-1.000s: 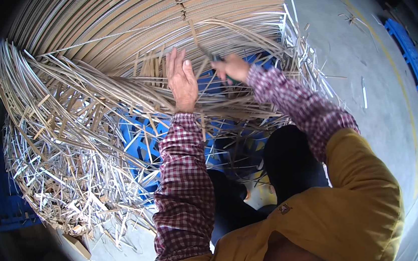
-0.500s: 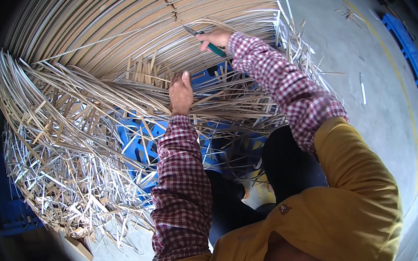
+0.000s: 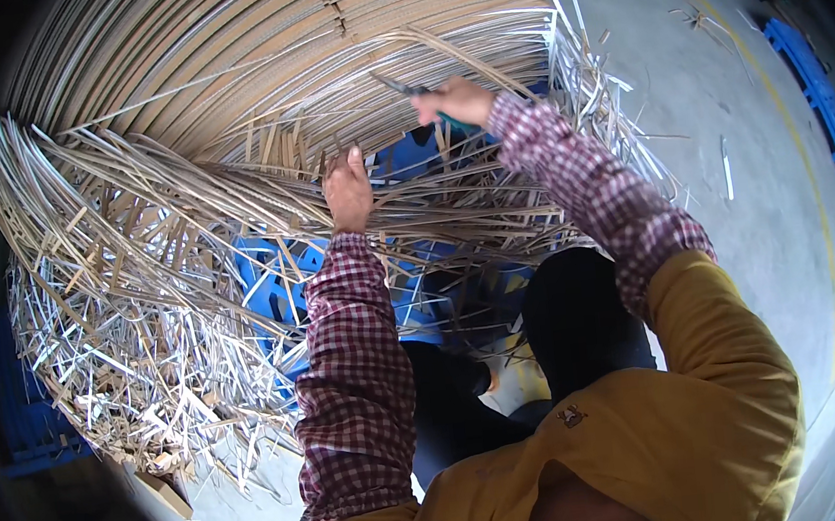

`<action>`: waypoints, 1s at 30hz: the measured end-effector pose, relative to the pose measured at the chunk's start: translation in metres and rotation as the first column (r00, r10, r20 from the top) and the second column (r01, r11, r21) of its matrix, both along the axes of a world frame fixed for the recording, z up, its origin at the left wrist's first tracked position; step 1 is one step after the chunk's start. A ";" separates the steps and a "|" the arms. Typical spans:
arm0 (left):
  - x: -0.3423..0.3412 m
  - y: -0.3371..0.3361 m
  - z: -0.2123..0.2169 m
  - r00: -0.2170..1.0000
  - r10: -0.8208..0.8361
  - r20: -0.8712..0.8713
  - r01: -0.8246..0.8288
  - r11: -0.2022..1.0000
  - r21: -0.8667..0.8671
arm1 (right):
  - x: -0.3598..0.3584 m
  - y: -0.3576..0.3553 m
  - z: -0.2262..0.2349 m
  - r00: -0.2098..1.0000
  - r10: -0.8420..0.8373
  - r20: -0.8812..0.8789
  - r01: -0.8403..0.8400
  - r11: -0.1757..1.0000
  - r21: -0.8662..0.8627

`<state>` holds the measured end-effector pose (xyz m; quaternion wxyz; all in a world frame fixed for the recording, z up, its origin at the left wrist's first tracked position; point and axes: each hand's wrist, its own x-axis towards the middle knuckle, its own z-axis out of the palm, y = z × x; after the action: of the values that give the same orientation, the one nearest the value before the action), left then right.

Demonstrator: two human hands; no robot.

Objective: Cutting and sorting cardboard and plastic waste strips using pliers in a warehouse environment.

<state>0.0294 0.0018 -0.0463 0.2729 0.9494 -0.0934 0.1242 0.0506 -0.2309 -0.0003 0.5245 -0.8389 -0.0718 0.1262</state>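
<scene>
Two hands at work before a stack of tan sheets, viewed from close by. The left hand (image 3: 348, 192) rests at the long band of strips (image 3: 256, 198), which sweeps from the left, along the near side of the stack (image 3: 309, 70), toward the right. Its thumb points away from the person's body; whether its fingers are closed on any strips cannot be told from here. The right hand (image 3: 463, 102), apart from the left and farther from the body, is closed round the green handle of a pointed tool (image 3: 406, 89). The grey tip is directed leftward, over the near face of the stack; contact between the two cannot be made out.

Handling (judged by eye): the strips seem light and springy, stiff enough to keep a curve, yet easily creased and apt to tangle. Several gathered near mid-length should give a surer hold than one loose end. The tool appears rigid and light; the handle is the proper place of hold, the tip being probably sharp.

Surroundings: a blue pallet (image 3: 262, 294) shows through gaps among the strips; a heap of scraps (image 3: 156, 361) lies at lower left; grey floor (image 3: 760, 268) extends to the right.
</scene>
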 end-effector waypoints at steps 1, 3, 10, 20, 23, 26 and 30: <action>-0.002 -0.012 0.007 1.000 0.002 0.016 -0.001 0.997 -0.073 | 0.013 -0.001 0.005 0.997 -0.072 -0.019 0.072 0.997 0.004; 0.000 -0.015 0.011 0.989 -0.029 0.143 0.045 0.993 -0.112 | 0.027 0.014 0.024 0.980 -0.173 -0.103 0.179 0.983 0.050; 0.001 -0.029 0.040 0.886 -0.046 0.462 0.150 0.970 -0.191 | 0.002 0.042 -0.013 0.967 -0.252 -0.029 0.253 0.964 0.084; -0.003 0.002 -0.010 0.993 -0.114 -0.031 0.111 0.991 -0.072 | -0.050 -0.006 0.006 0.974 0.197 -0.112 -0.186 0.978 0.099; -0.005 -0.010 -0.001 0.985 -0.152 0.075 0.160 0.982 -0.105 | 0.012 0.006 0.005 0.997 -0.071 0.033 0.072 0.997 -0.031; -0.003 -0.024 -0.003 0.969 -0.190 0.155 0.210 0.970 -0.122 | 0.043 0.011 0.007 0.978 -0.195 0.068 0.200 0.977 -0.073; -0.004 -0.020 0.009 0.970 -0.123 0.212 0.148 0.983 -0.109 | 0.007 0.048 -0.010 0.962 -0.273 0.021 0.268 0.955 0.129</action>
<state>0.0253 -0.0182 -0.0375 0.3281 0.9043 -0.1779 0.2075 0.0572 -0.1829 -0.0099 0.5866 -0.8088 0.0257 0.0321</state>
